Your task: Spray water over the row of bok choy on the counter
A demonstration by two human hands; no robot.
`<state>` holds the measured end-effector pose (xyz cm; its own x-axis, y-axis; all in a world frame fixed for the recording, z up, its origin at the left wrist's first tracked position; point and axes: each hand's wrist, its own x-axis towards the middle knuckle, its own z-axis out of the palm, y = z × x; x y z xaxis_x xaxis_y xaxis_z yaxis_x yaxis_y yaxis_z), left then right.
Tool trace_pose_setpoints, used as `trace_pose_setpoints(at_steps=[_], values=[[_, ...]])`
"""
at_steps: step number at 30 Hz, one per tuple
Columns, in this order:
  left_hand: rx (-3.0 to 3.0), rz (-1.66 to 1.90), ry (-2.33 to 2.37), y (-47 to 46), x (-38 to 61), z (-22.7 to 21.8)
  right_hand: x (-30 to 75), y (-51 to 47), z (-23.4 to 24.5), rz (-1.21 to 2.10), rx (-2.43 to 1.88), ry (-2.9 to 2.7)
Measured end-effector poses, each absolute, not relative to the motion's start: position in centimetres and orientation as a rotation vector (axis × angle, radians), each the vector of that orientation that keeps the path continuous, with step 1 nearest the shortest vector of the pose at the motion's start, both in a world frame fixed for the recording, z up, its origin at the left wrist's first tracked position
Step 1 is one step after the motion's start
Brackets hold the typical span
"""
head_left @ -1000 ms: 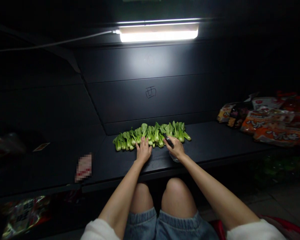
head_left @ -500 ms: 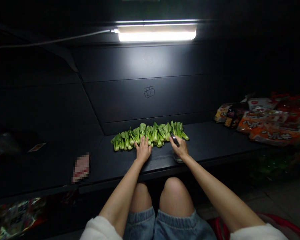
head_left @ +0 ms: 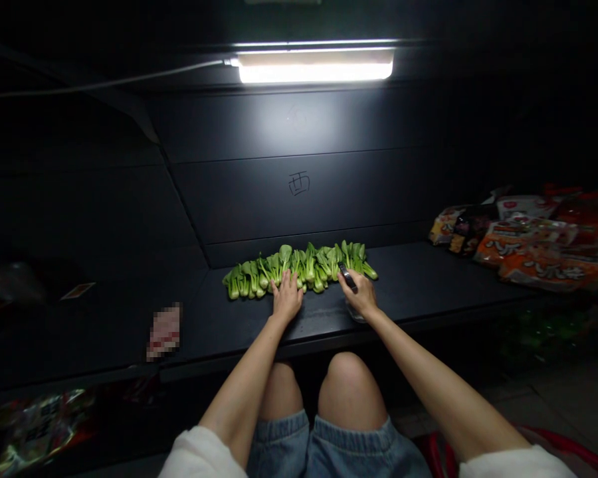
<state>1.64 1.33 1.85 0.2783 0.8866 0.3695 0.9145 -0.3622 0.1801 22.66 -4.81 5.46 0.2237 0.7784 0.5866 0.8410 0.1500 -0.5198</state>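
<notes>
I have the left hand (head_left: 286, 300) spread, fingers extended with their tips on the stem ends of the leafy greens (head_left: 309, 262), clasping nothing that I can see. The right hand (head_left: 363, 295) is closed around a spray bottle (head_left: 348, 279), its dark trigger head showing and its clear body mostly hidden under the palm.

Working left to right along the dark shelf (head_left: 418, 279), I pick out a small card (head_left: 78, 291), then a pixelated item (head_left: 164, 332) near the front edge (head_left: 309, 343); I cannot make out what it is. Shelf surface separates it from the greens, giving me room sideways there. The greens lie side by side in one row, leaves toward the back panel (head_left: 359, 186), stems toward the front edge, with a strip of shelf before them. The left hand sits near the row's middle, the right just in front of its right part, a gap between them. Both knees (head_left: 351, 392) stand close below the edge. Farther right, more shelf surface runs to the packets (head_left: 543, 259), well apart from the row.
</notes>
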Motion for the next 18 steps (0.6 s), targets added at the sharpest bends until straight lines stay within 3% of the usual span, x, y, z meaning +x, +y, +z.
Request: trace_pose_setpoints(at_steps=[18], values=[[-2.410, -0.674, -1.742, 1.7, -0.4, 1.1, 20.4, -4.3, 5.6, -0.066, -1.560, -1.702]])
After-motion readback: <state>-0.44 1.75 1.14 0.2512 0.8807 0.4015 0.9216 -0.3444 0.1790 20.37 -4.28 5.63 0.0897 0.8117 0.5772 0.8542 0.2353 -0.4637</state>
